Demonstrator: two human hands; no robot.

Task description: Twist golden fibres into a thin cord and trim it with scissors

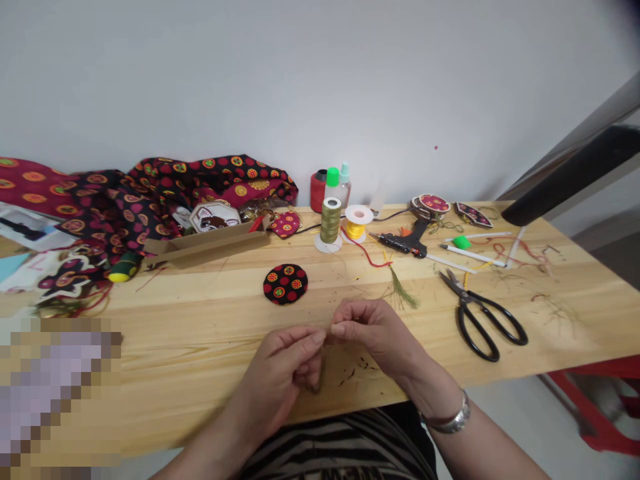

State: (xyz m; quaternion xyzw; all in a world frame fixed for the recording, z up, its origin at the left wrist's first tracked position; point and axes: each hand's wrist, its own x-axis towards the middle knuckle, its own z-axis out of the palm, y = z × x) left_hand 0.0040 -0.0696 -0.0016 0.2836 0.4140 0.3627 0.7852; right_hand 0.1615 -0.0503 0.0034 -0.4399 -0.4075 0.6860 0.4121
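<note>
My left hand point(287, 370) and my right hand point(373, 333) meet over the front edge of the wooden table point(200, 333), fingertips pinched together on something thin, perhaps a thread; I cannot make it out. Both hands are closed. A round patch of black cloth with red and yellow dots point(285, 284) lies just beyond them. A small tuft of olive thread point(403, 293) lies to the right of the patch. My right wrist wears a metal watch point(450, 419).
Black scissors point(483, 313) lie at the right. A glue gun point(405, 243), thread spools point(330, 220), a yellow cord reel point(357, 223) and small bottles stand at the back. Patterned fabric point(150, 193) and a cardboard box point(205, 243) fill the back left.
</note>
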